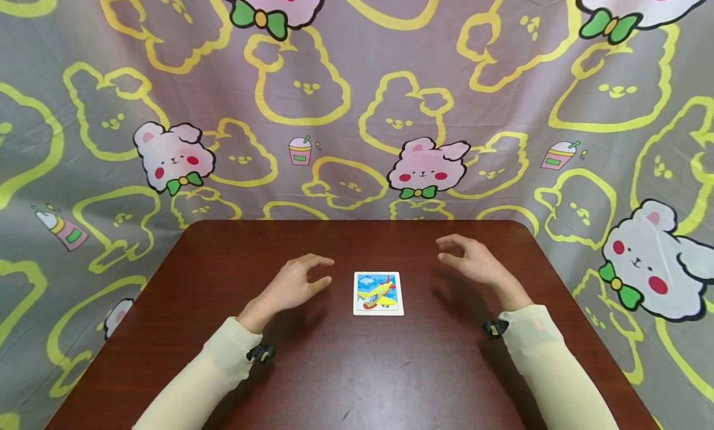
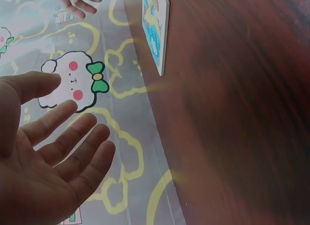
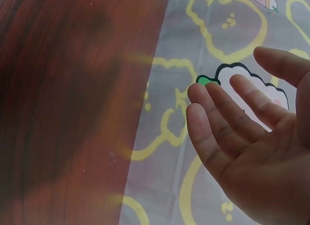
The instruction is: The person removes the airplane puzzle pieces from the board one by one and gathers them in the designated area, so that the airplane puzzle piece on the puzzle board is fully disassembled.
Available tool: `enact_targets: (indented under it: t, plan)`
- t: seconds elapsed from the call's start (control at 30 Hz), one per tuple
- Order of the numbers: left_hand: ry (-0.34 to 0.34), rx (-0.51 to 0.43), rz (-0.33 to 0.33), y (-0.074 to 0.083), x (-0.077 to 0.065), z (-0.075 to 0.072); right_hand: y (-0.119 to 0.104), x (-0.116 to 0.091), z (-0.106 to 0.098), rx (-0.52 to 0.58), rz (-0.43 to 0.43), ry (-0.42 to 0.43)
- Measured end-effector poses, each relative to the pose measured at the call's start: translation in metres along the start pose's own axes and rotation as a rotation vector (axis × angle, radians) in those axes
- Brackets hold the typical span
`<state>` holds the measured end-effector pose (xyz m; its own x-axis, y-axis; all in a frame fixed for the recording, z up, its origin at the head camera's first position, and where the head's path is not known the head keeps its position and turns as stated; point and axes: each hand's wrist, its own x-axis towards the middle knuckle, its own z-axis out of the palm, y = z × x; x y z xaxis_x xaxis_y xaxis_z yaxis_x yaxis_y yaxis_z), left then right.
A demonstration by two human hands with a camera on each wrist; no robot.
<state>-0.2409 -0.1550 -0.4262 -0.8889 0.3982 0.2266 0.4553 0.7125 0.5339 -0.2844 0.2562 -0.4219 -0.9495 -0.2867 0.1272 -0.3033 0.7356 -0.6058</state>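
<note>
A small square picture puzzle with a pale border lies flat on the dark wooden table, showing a yellow and red airplane against blue sky. My left hand hovers over the table to the left of it, fingers loosely bent and thumb apart. On the other side my right hand is held above the table, a little farther back, also with relaxed fingers. Both palms face inward and hold nothing. In the left wrist view, the puzzle appears edge-on beyond my left hand. The right wrist view shows my right hand with fingers spread.
The reddish-brown table has rounded far corners. A grey curtain printed with yellow outlines and bear-like faces hangs behind and along both sides. Dark straps sit at the wrists, over light sleeves.
</note>
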Motion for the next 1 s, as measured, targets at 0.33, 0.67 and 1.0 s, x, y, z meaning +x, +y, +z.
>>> enact_targets:
  t: [0.33, 0.67, 1.0]
  plan:
    - [0.022, -0.01, 0.067, 0.002, 0.0, 0.013, 0.0, 0.005, 0.01, 0.033, 0.004, -0.001]
    - [0.009, -0.005, 0.074, 0.002, 0.0, 0.022, -0.007, 0.009, 0.02, 0.076, -0.017, 0.008]
    - [-0.031, -0.004, 0.049, 0.009, -0.002, 0.03, -0.017, 0.011, 0.026, 0.125, 0.018, -0.031]
